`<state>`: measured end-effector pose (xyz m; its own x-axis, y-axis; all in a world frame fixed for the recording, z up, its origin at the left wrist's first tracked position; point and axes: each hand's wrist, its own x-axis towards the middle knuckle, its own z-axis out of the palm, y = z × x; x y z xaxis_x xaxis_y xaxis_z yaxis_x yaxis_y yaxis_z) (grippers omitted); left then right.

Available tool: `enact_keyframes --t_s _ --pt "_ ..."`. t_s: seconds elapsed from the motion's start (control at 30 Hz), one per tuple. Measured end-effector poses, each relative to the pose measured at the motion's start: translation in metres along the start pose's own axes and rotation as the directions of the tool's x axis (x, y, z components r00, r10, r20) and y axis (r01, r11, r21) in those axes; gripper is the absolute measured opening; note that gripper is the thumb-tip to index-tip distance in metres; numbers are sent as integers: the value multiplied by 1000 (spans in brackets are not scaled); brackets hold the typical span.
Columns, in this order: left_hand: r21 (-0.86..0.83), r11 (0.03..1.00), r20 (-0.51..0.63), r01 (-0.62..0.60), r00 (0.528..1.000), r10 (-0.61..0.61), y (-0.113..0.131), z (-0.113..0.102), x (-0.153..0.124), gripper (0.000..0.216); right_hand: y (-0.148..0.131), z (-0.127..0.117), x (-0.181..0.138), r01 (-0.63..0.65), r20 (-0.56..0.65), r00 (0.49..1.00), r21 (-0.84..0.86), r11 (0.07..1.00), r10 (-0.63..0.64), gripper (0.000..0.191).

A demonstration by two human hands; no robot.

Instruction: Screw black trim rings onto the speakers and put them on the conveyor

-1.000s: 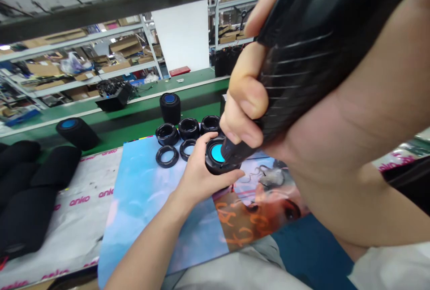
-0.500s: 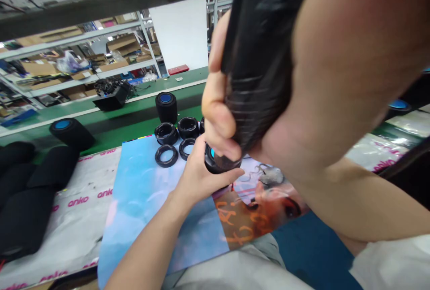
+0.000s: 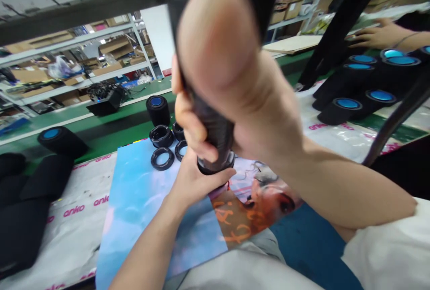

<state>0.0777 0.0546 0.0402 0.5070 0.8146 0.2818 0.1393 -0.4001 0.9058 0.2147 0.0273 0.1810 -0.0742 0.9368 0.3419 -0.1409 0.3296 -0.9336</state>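
Observation:
My left hand [image 3: 195, 180] is wrapped around a round black part [image 3: 215, 166] that rests on the printed blue sheet [image 3: 141, 200]. My right hand [image 3: 215, 101] grips a black power screwdriver [image 3: 215, 133] held upright, its tip pressed down into that part. The tool and my right forearm hide most of the part. Just behind, two black rings [image 3: 162, 158] lie flat on the sheet beside a taller black ring part [image 3: 161, 136].
Black cylinders with blue tops [image 3: 158, 109] stand on the green conveyor [image 3: 110, 124]. Black fabric sleeves [image 3: 30, 200] lie at the left. At the right are several more blue-topped cylinders [image 3: 347, 106], a dark cable [image 3: 396, 119] and another person's hand [image 3: 379, 34]. Shelves with cartons stand behind.
The view has swung right and the screwdriver has swung upright over the part, now covering its blue centre. My left hand has kept its hold on the part.

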Motion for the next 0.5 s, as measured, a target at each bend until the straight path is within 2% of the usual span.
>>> enact_keyframes --t_s 0.1,0.17,0.43,0.5 --pt "-12 1000 -25 -2 1000 1 0 0 0 78 -13 -3 7 14 -44 999 -16 1000 -14 61" --pt "-6 1000 -19 1 1000 -1 0 0 -1 84 -11 -11 9 54 -70 996 -67 996 -59 64" --pt "87 994 -58 -70 996 75 -4 -2 -2 80 46 -70 -12 105 -220 968 -97 990 -125 65" --pt "100 992 -61 -72 995 79 -4 -3 -2 80 60 -86 -14 146 -318 933 -97 985 -169 58"
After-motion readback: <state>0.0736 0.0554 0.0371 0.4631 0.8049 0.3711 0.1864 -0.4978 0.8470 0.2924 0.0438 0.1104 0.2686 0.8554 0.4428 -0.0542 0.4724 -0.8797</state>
